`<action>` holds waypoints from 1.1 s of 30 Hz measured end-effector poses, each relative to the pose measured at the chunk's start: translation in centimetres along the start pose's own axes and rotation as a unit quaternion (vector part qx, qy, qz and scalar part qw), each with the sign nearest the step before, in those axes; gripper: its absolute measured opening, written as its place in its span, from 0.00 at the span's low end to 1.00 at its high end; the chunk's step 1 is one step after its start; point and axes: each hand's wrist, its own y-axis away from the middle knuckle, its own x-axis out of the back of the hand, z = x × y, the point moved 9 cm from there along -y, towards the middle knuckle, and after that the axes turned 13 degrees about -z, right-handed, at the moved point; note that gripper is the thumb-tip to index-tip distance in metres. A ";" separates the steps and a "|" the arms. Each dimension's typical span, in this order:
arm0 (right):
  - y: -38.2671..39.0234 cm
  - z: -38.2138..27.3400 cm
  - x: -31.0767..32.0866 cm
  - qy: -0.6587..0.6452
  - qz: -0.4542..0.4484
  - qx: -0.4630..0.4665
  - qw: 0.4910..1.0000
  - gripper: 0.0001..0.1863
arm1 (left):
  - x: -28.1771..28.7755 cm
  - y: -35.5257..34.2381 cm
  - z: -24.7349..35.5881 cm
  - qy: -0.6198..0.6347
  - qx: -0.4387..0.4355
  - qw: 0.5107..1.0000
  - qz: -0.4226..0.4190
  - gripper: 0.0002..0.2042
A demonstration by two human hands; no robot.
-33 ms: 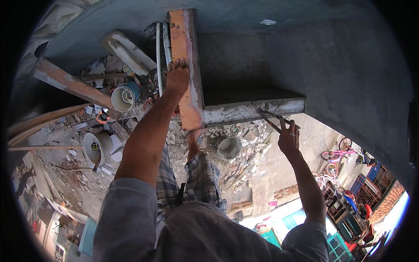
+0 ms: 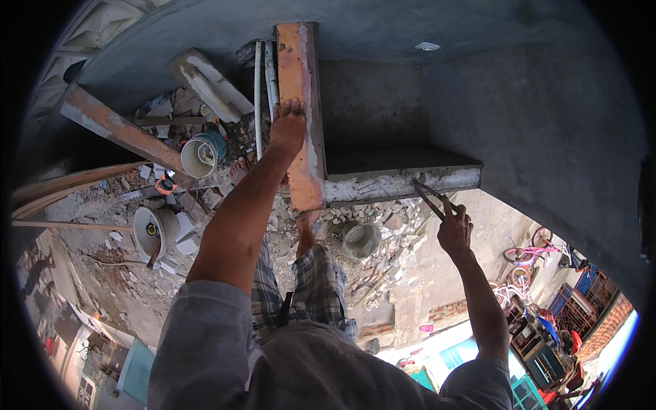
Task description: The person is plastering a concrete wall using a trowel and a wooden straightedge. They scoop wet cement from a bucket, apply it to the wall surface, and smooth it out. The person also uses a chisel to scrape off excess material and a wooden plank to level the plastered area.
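My left hand [image 2: 288,128] lies on the orange face of a long wooden board [image 2: 307,184], which stands against the side of a grey cement recess. Its fingers stretch out over the board and are not wrapped around it. In my right hand [image 2: 456,232] are long dark pincers [image 2: 429,195], my fingers around their handles. The pincers' tip touches the rough front edge of a cement slab [image 2: 383,184], just below the slab's upper rim. Whether the jaws grip anything there is too small to tell.
Rubble covers the floor. A cement-crusted bucket [image 2: 361,240] stands below the slab, a blue bucket [image 2: 199,156] and a white bucket [image 2: 154,232] to the left. White pipes [image 2: 258,102] rise beside the board. Another plank [image 2: 116,130] slants at far left; bicycles [image 2: 523,258] are at right.
The whole view has shifted slightly, so everything sits a little lower and farther right. My right hand has dropped slightly relative to the slab. My left hand stays on the board.
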 end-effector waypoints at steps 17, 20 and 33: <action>-13.6 -30.1 28.0 0.211 0.114 0.133 0.962 0.38 | 8.2 -8.6 -4.4 0.045 -0.012 0.994 0.094 0.30; -17.3 -34.9 32.0 0.311 0.148 0.091 0.934 0.36 | 8.3 -11.1 -4.3 0.058 -0.034 0.998 0.004 0.33; -22.8 -42.0 32.8 0.362 0.100 0.025 0.926 0.33 | 5.8 -13.3 -4.6 0.115 0.000 0.991 -0.071 0.32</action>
